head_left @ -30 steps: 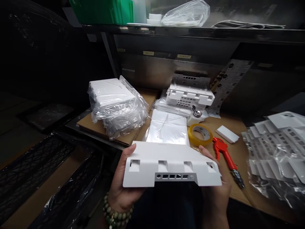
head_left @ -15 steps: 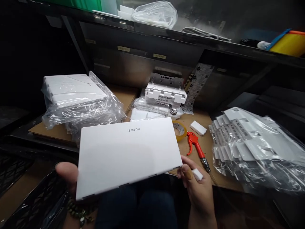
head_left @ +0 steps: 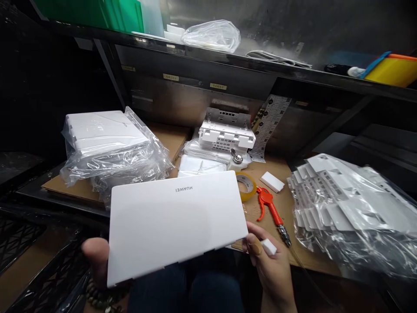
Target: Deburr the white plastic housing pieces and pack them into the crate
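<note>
A flat white plastic cover (head_left: pixel 176 230) marked HUAWEI, its lettering upside down to me, is held tilted over my lap. My left hand (head_left: pixel 97 258), with a bead bracelet at the wrist, grips its left edge; the fingers beneath are hidden. At the lower right corner my right hand (head_left: pixel 269 261) pinches the cover, and a small white block (head_left: pixel 269 247) is tucked in that same hand. Just beyond the cover lie a roll of yellow tape (head_left: pixel 246 186), a red air blow gun (head_left: pixel 269 205) and another white block (head_left: pixel 272 181).
Bagged white covers (head_left: pixel 107 132) are stacked at the left. White slotted housings (head_left: pixel 227 130) stand at the back centre, a round metal piece (head_left: pixel 237 157) before them. Bagged white parts (head_left: pixel 345 200) lie at right. A shelf (head_left: pixel 208 54) with a green bin (head_left: pixel 124 15) crosses above.
The whole scene sits slightly lower in the picture, as my view has tipped up a little. Both hands keep hold of the cover, whose tilt has barely changed.
</note>
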A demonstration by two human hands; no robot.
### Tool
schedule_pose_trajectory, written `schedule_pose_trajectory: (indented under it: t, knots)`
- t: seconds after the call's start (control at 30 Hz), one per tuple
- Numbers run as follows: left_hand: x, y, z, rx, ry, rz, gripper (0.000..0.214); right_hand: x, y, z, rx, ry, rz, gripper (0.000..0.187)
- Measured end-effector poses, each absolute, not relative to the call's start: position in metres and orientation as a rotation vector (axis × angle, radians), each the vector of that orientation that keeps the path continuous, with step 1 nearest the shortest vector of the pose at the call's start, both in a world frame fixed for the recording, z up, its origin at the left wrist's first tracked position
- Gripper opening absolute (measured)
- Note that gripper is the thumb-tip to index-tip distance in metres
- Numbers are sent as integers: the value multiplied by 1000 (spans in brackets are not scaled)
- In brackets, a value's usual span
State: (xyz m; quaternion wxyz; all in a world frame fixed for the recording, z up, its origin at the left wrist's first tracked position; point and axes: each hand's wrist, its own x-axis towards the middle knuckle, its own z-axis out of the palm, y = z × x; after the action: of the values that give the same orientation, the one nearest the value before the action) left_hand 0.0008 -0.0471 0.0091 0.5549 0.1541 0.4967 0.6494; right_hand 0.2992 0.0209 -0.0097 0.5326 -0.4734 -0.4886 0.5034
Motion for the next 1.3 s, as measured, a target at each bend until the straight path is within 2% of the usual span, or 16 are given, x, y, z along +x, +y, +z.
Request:
schedule_pose_trajectory:
  t: [0.17, 0.27, 0.37, 0.47, 0.57, 0.73, 1.0, 1.1, 1.2, 1.3]
  knots:
    - [-8, -20, 19, 454, 1382, 1489, 59, 308, 31, -10, -1155, -1381, 1029, 21]
    - [-19, -17, 9, 946, 1426, 1546, 31, 315, 34, -6, -1147, -1525, 932, 18]
    - [-22, -18, 6, 1577, 1351, 1514, 7, 320, 30, -1, -1161, -1488, 920, 27]
    - [-15, -13, 19, 1978, 1261, 1450, 13, 319, 27, 5, -1131, -1419, 946, 32]
    - [-3, -6, 37, 2105, 1185, 1435, 17, 314, 27, 9, -1127, -1414, 937, 28]
    - [4, -2, 42, 1974, 1188, 1448, 4, 308, 30, 6, -1138, -1370, 898, 19]
    - [1, -6, 31, 1824, 1184, 1415, 5, 307, 30, 1, -1053, -1354, 967, 16]
    - [2, -8, 32, 1816, 1202, 1420, 7, 305, 33, 3, -1130, -1291, 907, 20]
    - [7, -9, 32, 1849, 1241, 1455, 13, 304, 36, 6, -1208, -1117, 834, 34]
    - [17, -11, 29, 1818, 1353, 1576, 18, 300, 36, 8, -1110, -1041, 1038, 33]
